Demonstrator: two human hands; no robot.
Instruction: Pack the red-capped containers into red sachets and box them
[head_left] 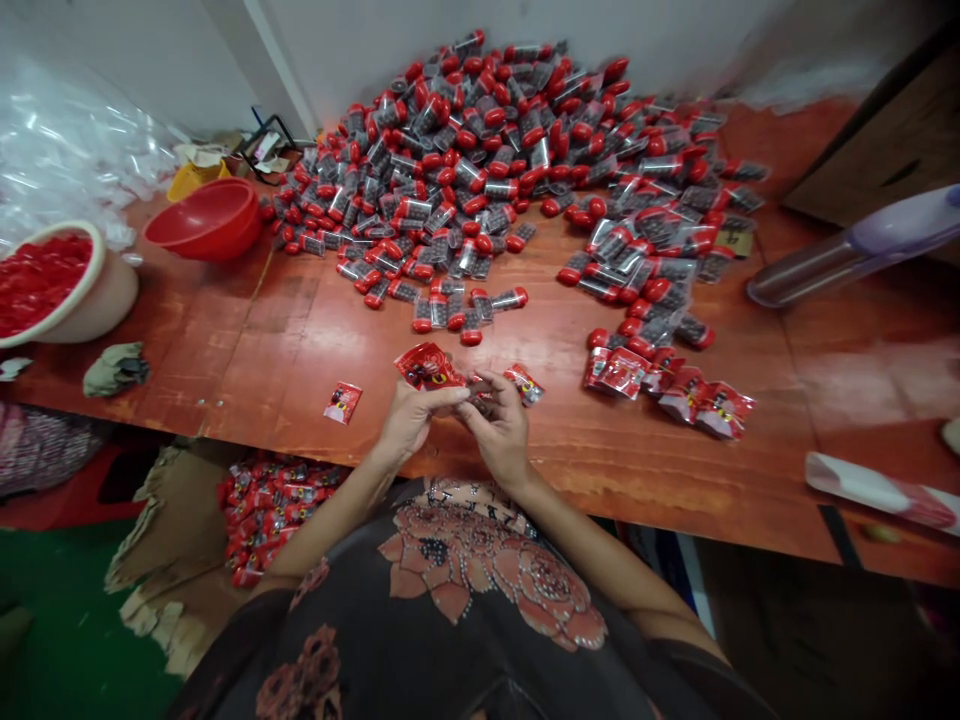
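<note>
From my remote view, a red-brown wooden table [247,350] runs along a white wall [142,60], with a big heap of red-capped tubes [442,170] spread across its far side. A red bowl [202,220] and a basin [94,235] of red caps sit to the left, and a row of packets [675,390] lies to the right. Below the near edge on the left, a cardboard box [172,520] holds more packets [274,510]. Both hands work close together at that edge, in front of me. A red packet [431,367] sits at the left hand [409,420], its long axis running nearly left to right, and it lies just left of the right hand [499,425]. The left fingers [442,395] are closed on its lower edge. The right fingers [476,385] curl in at its right end, but I cannot tell whether they grip it. The left hand is the nearer. A loose packet [523,384] lies just right of the hands, and another [343,402] lies further left.
</note>
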